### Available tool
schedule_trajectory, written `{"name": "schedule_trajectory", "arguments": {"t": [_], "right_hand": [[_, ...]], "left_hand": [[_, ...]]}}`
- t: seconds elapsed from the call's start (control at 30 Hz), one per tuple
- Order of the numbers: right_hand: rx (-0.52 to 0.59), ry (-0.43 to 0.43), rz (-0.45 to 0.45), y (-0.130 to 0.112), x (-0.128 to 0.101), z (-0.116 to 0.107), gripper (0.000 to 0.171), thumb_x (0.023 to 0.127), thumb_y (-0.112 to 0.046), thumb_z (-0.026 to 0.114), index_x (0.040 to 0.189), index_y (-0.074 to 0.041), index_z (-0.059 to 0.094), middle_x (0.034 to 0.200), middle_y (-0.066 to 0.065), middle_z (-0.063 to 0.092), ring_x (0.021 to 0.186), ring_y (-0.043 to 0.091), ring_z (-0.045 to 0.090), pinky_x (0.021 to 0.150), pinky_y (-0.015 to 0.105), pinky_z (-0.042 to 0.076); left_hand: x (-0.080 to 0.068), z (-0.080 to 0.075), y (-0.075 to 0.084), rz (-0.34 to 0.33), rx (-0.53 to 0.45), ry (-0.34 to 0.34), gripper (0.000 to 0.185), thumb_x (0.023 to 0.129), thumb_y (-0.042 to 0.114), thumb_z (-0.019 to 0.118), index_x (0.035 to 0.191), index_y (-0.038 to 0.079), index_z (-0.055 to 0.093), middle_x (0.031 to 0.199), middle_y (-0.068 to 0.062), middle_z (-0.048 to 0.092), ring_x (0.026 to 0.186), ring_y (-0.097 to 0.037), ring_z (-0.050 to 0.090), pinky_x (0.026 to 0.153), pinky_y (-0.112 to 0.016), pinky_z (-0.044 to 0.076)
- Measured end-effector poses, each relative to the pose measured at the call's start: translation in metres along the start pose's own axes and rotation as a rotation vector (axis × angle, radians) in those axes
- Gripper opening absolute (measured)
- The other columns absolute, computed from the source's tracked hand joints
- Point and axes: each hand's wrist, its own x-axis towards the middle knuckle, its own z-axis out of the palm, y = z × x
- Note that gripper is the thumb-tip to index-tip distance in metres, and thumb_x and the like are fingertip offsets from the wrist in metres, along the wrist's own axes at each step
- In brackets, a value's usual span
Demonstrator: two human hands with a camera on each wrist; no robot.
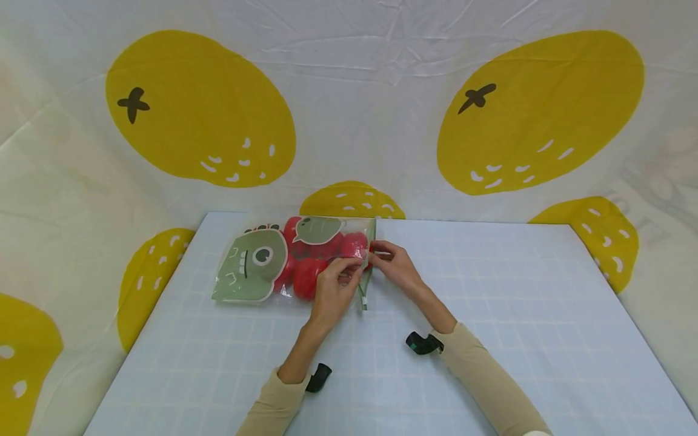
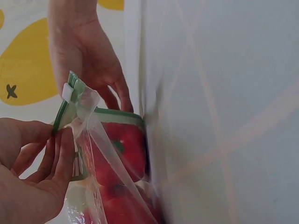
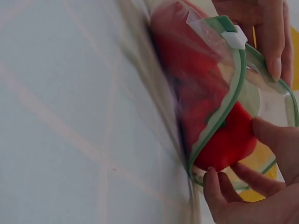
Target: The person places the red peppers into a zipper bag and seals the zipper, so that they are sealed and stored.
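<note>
A clear zip bag (image 1: 251, 266) with a green dinosaur print lies on the table, holding several red bell peppers (image 1: 308, 278). My left hand (image 1: 334, 290) pinches the green-edged rim of its mouth, which gapes in the right wrist view. At that mouth, the fingers and thumb of my right hand (image 1: 402, 269) grip a red bell pepper (image 3: 233, 140) with a green stem. A white slider (image 3: 236, 39) sits at one end of the bag's zip strip. Clear film partly covers the peppers deeper inside.
The table (image 1: 491, 315) has a pale blue checked cover. Behind it hangs a white cloth (image 1: 365, 121) printed with large yellow fruit shapes. Black wrist cameras (image 1: 422, 344) stick out beside both sleeves.
</note>
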Motion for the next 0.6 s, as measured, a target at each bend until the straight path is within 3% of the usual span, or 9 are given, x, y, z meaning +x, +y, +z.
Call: {"name": "schedule_trajectory", "arguments": {"t": [0.4,0.6], "right_hand": [[-0.037,-0.053,0.005,-0.006,0.005,0.001,0.041,0.090,-0.021,0.063,0.128,-0.008,0.055,0.127,0.012,0.056,0.109,0.027,0.059,0.091,0.037,0.050],[-0.067,-0.052,-0.019,-0.006,0.011,0.005,0.039,0.086,-0.009,0.060,0.124,-0.003,0.057,0.123,0.017,0.058,0.106,0.029,0.061,0.084,0.033,0.051]], "left_hand": [[0.001,0.000,-0.001,0.047,-0.045,-0.036,0.023,0.085,0.001,0.068,0.107,0.005,0.069,0.099,-0.005,0.066,0.080,-0.014,0.062,0.076,-0.026,0.055],[0.001,-0.001,-0.002,0.063,-0.059,-0.047,0.023,0.085,0.000,0.068,0.107,0.005,0.069,0.101,-0.006,0.066,0.081,-0.017,0.062,0.076,-0.031,0.056]]}}
